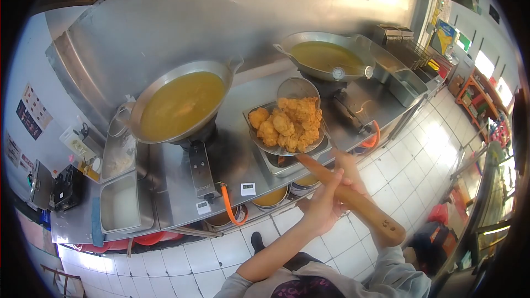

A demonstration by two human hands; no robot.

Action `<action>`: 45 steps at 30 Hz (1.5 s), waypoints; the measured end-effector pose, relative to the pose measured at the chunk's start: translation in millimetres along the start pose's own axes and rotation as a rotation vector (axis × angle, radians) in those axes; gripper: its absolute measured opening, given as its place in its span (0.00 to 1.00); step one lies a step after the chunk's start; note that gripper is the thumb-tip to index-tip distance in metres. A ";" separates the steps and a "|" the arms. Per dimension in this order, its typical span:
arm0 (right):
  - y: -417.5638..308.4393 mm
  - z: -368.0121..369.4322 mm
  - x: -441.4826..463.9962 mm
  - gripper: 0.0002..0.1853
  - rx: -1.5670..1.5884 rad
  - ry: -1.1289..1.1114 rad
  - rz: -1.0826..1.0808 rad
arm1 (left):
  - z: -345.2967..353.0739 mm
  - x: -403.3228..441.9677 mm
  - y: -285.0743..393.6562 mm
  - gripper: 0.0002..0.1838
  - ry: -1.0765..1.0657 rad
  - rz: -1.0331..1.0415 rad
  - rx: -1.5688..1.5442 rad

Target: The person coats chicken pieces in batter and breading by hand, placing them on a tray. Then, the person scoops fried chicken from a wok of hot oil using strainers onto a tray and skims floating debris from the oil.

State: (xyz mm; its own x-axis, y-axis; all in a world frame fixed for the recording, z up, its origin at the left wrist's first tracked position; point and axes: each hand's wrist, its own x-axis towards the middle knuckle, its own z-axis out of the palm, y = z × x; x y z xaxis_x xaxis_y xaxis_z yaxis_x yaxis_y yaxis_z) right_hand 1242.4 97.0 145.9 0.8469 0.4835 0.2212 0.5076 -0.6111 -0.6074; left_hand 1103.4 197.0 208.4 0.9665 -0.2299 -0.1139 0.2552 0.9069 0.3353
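Observation:
My left hand [324, 205] and my right hand [352, 172] are both closed around the thick wooden handle [372, 214] of a strainer, the right hand farther forward. At the far end of the handle, a heap of golden-brown battered fried pieces [291, 127], which look like chicken, lies in the strainer's bowl. Just behind the heap shows a round wire mesh [298, 86]; whether it belongs to the same strainer I cannot tell. The bowl is over a rectangular metal pan [287, 169] on the steel counter. Most of that pan's inside is hidden beneath the food.
A large wok of yellow oil [182, 99] stands on a burner at left, another wok [326, 55] at back right with two dial thermometers. Orange hoses [226, 204] hang at the counter's front edge. Metal trays [126, 204] stand at left. Several pots [270, 197] sit below.

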 end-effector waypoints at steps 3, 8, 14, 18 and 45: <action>173.0 147.4 -16.3 0.37 -0.496 -0.001 0.008 | -1.3 -0.5 -1.7 0.12 -0.074 0.013 -0.020; 68.8 61.1 -24.0 0.32 0.131 0.157 -0.090 | 6.8 -4.2 1.6 0.12 -0.046 -0.002 0.007; 94.6 71.6 -13.5 0.28 0.155 0.230 -0.212 | 1.1 -1.6 0.6 0.13 -0.019 -0.005 0.003; 13.8 6.0 -4.8 0.29 -0.237 0.108 -0.217 | -2.8 -0.6 -0.6 0.13 -0.064 -0.014 -0.014; 40.1 -8.9 62.0 0.26 0.195 0.201 -0.455 | -49.0 -11.3 -39.1 0.26 -0.062 -0.049 0.011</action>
State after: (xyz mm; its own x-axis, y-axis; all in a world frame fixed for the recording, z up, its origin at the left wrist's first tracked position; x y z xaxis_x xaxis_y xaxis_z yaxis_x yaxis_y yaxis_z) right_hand 1316.7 96.8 142.0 0.5713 0.5312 0.6257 0.8080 -0.2303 -0.5423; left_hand 1081.3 181.4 150.7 0.9525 -0.2958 -0.0728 0.3025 0.8901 0.3409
